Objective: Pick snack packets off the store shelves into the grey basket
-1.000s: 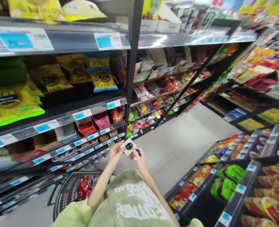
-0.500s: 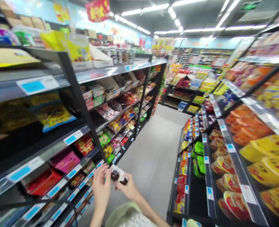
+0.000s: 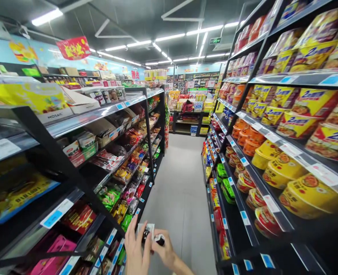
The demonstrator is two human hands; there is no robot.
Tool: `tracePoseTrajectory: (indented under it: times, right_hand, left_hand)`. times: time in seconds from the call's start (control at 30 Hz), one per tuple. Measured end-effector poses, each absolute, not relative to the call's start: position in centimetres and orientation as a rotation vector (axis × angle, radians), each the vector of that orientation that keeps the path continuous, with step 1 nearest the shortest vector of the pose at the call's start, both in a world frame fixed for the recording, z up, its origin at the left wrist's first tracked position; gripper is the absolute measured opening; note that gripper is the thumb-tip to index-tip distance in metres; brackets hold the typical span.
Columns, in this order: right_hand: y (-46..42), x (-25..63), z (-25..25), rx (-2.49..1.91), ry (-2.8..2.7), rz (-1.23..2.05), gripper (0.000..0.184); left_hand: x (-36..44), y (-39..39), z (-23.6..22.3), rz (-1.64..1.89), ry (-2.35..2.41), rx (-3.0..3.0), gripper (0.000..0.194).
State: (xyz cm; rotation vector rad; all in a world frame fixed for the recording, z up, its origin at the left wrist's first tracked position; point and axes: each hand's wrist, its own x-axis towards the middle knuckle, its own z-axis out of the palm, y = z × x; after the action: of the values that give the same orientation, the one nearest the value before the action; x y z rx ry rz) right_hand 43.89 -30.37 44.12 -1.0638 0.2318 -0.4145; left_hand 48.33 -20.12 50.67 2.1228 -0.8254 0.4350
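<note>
In the head view, both hands are low in the middle, held close together in front of me. Between them is a small whitish clear packet [image 3: 150, 227] with dark round pieces showing; I cannot make out what the pieces are. My left hand [image 3: 135, 247] is at the packet's left side, fingers pointing up and thumb toward it. From the right, my right hand [image 3: 165, 248] pinches the packet, with a dark piece showing by its fingers. Parts of the packet are hidden behind the fingers.
A left shelf unit [image 3: 100, 110] carries bagged snacks, with a pink box [image 3: 52, 255] low down. On the right rack [image 3: 252, 131] stand yellow noodle bowls [image 3: 306, 194] and green packs [image 3: 228, 190]. A grey floor aisle [image 3: 176, 179] leads to a display stand [image 3: 186, 128].
My view has risen and turned right, bringing more of the right rack and ceiling into sight. Both hands still have the packet between them and now appear lower in view.
</note>
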Motion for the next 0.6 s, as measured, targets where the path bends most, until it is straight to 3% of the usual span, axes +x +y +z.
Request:
tracePoseTrajectory:
  times: [0.1, 0.33, 0.43, 0.6]
  right_hand:
    - [-31.1, 43.7, 44.9, -0.997, 0.241, -0.41, 0.052]
    - [-32.8, 43.0, 46.6, -1.084, 0.118, -0.415, 0.042]
    - [-33.3, 43.0, 47.2, -1.064, 0.019, -0.381, 0.041]
    - [-33.0, 43.5, 48.1, -0.853, 0.083, -0.312, 0.045]
  left_hand:
    - [48.1, -20.1, 50.1, 0.542, -0.842, 2.126, 0.033]
    - [47.6, -19.8, 48.9, 0.225, -0.864, 1.894, 0.036]
    - [47.0, -19.7, 49.3, 0.073, -0.685, 1.841, 0.033]
    - [46.2, -19.9, 50.3, -0.225, -0.217, 1.693, 0.048]
